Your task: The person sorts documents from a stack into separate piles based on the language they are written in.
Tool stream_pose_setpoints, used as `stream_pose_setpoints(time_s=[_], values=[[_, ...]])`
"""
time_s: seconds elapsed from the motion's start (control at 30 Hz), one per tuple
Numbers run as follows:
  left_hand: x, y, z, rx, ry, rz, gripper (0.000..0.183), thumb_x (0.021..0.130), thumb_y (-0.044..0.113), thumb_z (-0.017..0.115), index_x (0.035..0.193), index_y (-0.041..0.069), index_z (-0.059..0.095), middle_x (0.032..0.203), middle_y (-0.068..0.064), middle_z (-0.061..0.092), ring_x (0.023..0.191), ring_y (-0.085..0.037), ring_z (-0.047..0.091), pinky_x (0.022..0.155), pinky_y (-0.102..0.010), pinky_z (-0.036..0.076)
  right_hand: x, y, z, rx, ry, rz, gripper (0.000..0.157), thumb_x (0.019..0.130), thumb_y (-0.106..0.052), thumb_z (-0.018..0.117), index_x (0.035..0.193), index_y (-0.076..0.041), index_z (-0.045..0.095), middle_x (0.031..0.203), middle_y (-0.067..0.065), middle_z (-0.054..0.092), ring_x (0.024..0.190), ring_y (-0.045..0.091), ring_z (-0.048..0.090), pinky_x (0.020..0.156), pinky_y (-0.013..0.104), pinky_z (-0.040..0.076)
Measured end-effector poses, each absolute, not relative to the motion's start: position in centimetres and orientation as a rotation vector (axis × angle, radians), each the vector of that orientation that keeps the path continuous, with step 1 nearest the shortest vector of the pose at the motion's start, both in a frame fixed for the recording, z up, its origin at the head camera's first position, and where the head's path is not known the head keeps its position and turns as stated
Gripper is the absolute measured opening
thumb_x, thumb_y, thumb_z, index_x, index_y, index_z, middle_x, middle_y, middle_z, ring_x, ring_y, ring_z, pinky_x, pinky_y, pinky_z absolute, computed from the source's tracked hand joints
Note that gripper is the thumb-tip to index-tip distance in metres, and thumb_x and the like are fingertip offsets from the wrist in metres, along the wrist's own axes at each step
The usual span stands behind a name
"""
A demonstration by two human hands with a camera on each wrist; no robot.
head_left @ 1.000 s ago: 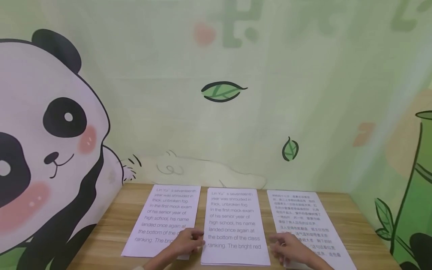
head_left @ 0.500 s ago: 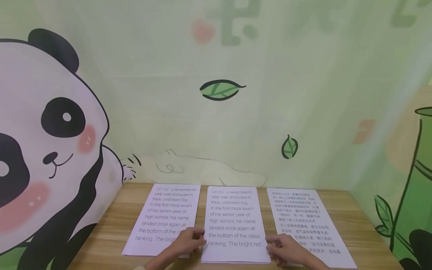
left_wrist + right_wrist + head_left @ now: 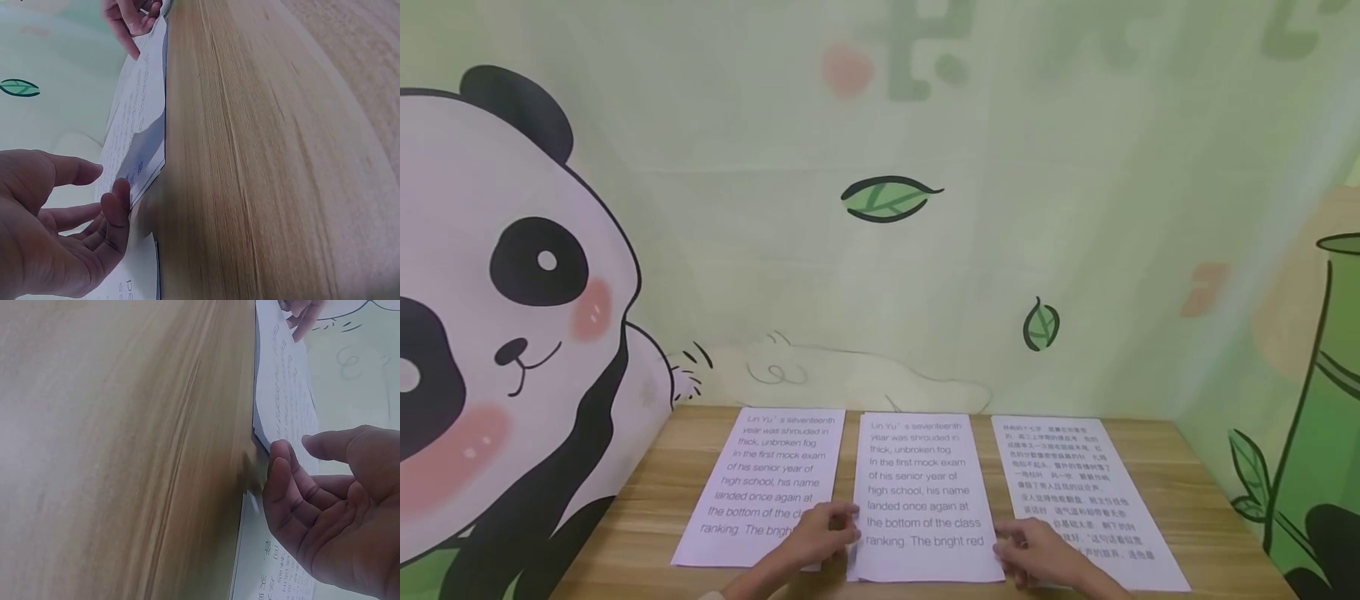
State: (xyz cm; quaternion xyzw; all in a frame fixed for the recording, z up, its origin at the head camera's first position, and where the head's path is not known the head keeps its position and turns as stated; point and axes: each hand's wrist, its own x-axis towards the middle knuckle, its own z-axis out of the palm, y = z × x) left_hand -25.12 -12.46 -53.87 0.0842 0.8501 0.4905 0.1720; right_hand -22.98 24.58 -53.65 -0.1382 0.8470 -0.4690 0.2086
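At the near side of the desk, a person's L hand & R hand reach in from the bottom, one on each side of a middle stack of paper. L hand is at the stack's lower L edge, fingers bent, fingertips touching the top sheet's corner; per L wrist view, that corner bows up off the desk & shows its shaded underside. Thumb is close by, over the printed side; can't tell if the hand really pinches the sheet. R hand is at the lower R edge, fingers curled, fingertips by the corner, thumb apart from them; can't tell if it grips the paper either.

Stack lies approx. mid-desk, its top sheet a bit askew over another that peeks out at lower L. Print is large Eng., starting "Lin Yu's seventeenth year". Left page has the same opening lines, its lower R part hidden by L hand. Right page has smaller Chinese print, partly behind R hand.

Desk is wood-grain. Beyond it: pale green backdrop w/ cartoon panda on L, larger leaf & smaller leaf nr. centre, bamboo at far R.
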Motion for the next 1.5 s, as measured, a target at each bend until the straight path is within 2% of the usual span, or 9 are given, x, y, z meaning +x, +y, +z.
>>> stream_pose_setpoints(time_s=[0.27,0.53,0.73,1.03,1.3,1.5], values=[[-25.1,-12.1,-54.0,0.175,2.387,1.46,0.045,0.089,0.013,0.07,0.129,-0.004,0.061,0.092,-0.004,0.067,0.068,-0.014,0.065,0.06,-0.027,0.052,-22.7,24.5,-53.5,-0.342,2.379,-1.345,0.052,0.098,-0.018,0.065,0.137,0.013,0.052,0.076,0.003,0.068,0.06,0.013,0.062,0.05,0.021,0.048],[-25.2,-12.0,-54.5,0.162,2.369,1.466,0.044,0.087,0.007,0.071,0.128,-0.006,0.06,0.096,-0.006,0.066,0.071,-0.013,0.066,0.065,-0.03,0.056,-22.7,24.4,-54.4,-0.288,2.316,-1.459,0.048,0.094,-0.016,0.069,0.13,0.013,0.056,0.081,0.003,0.07,0.063,0.013,0.066,0.055,0.026,0.056],[-25.1,-11.9,-54.7,0.126,2.349,1.465,0.041,0.087,0.005,0.07,0.127,-0.005,0.061,0.096,-0.006,0.067,0.074,-0.013,0.065,0.066,-0.031,0.058,-22.6,24.1,-54.9,-0.251,2.244,-1.507,0.05,0.092,-0.012,0.069,0.13,0.016,0.053,0.08,0.001,0.07,0.066,0.012,0.067,0.058,0.027,0.058],[-25.0,-11.9,-54.8,0.066,2.306,1.46,0.042,0.089,0.006,0.07,0.129,-0.004,0.06,0.099,-0.006,0.068,0.077,-0.014,0.065,0.067,-0.03,0.058,-22.7,23.6,-54.7,-0.166,2.241,-1.425,0.059,0.093,-0.013,0.065,0.139,0.019,0.045,0.079,0.002,0.072,0.065,0.011,0.066,0.058,0.025,0.056],[-24.7,-12.2,-54.8,0.107,2.288,1.514,0.045,0.087,0.004,0.07,0.129,-0.007,0.059,0.098,-0.008,0.069,0.073,-0.013,0.065,0.065,-0.03,0.058,-22.6,23.8,-55.1,-0.28,2.194,-1.492,0.064,0.091,-0.008,0.066,0.14,0.023,0.038,0.079,0.004,0.072,0.065,0.012,0.066,0.055,0.022,0.054],[-24.9,-12.5,-54.9,0.117,2.248,1.547,0.047,0.089,0.007,0.07,0.132,-0.006,0.058,0.1,-0.007,0.069,0.076,-0.013,0.066,0.068,-0.031,0.059,-22.5,24.2,-55.0,-0.304,2.176,-1.526,0.063,0.092,-0.007,0.066,0.141,0.021,0.039,0.08,0.005,0.073,0.066,0.013,0.067,0.056,0.021,0.053]])
